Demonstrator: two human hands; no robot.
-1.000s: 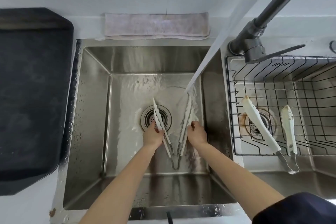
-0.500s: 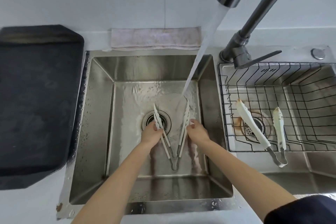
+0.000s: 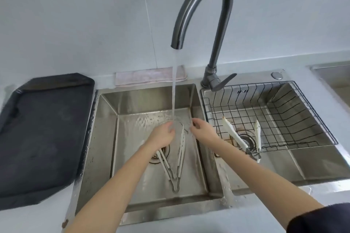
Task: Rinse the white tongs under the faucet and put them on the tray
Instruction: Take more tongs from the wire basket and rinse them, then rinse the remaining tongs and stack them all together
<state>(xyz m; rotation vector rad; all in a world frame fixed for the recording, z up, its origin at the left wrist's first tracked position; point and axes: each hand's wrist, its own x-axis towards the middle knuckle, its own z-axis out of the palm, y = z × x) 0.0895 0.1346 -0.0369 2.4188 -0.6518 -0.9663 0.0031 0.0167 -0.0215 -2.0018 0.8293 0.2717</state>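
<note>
The white tongs (image 3: pixel 181 149) lie spread in a V in the left sink basin (image 3: pixel 106 138), hinge toward me. Water from the grey faucet (image 3: pixel 205 4) falls between the tips. My left hand (image 3: pixel 162 135) covers and grips the tip of the left arm, under the stream. My right hand (image 3: pixel 201 128) hovers just right of the right arm's tip, its fingers loosely curled and apart and not touching it. The black tray (image 3: pixel 43 134) lies on the counter left of the sink.
A second pair of white tongs (image 3: pixel 234 138) with stained tips rests in the black wire basket (image 3: pixel 295 111) in the right basin. A folded pale cloth (image 3: pixel 149 75) lies behind the left basin. The faucet lever (image 3: pixel 223 81) points right.
Both hands slid up from the middle of the tongs toward the tips. My right hand has come off the right arm. The view pulled back and up, showing the whole faucet.
</note>
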